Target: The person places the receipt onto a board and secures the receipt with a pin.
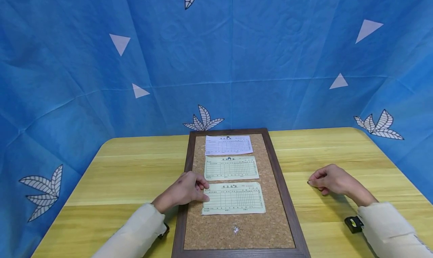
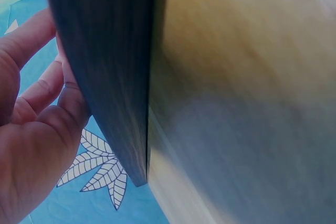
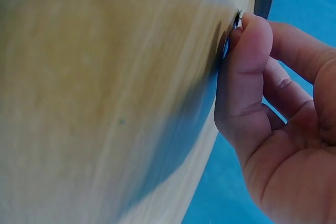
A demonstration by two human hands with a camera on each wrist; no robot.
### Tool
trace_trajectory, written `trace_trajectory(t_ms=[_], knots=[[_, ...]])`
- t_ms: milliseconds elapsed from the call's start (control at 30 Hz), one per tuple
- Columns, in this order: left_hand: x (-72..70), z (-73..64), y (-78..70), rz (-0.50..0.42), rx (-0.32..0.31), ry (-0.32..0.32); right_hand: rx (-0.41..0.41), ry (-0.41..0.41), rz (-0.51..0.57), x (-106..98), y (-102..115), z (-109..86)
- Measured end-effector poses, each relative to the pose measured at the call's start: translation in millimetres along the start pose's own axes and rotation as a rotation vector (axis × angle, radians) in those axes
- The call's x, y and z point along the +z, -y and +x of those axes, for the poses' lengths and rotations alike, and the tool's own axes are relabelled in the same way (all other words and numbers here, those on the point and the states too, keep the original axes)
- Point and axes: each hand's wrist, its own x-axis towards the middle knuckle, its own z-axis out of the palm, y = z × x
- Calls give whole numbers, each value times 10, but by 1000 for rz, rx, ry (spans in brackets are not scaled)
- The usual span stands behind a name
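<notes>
A framed corkboard (image 1: 236,239) lies on the table with three printed receipt slips in a column. The top slip (image 1: 228,147) is pale purple, the middle slip (image 1: 231,169) pale green; each bears a shiny tack at its upper edge. My left hand (image 1: 187,188) reaches over the board's left frame, thumb and fingertips touching the left edge of the lowest green slip (image 1: 233,201). Off the board's right side, my right hand (image 1: 333,181) pinches a small dark thumbtack (image 3: 239,19) between thumb and forefinger, just above the tabletop. The fingers mostly cover the tack.
Below the lowest slip, a small whitish cluster (image 1: 235,229) sits on the cork, too small to make out. The board's dark wooden frame (image 1: 284,190) forms a raised border. A blue patterned cloth (image 1: 233,62) hangs behind the yellow wood table (image 1: 135,175).
</notes>
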Motion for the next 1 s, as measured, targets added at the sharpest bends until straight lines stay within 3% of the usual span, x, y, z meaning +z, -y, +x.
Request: trace_trajectory(t_ms=[1000], knots=[[3,-1,-5,-34,-20,9,-17,-1,-4,23,55,17]])
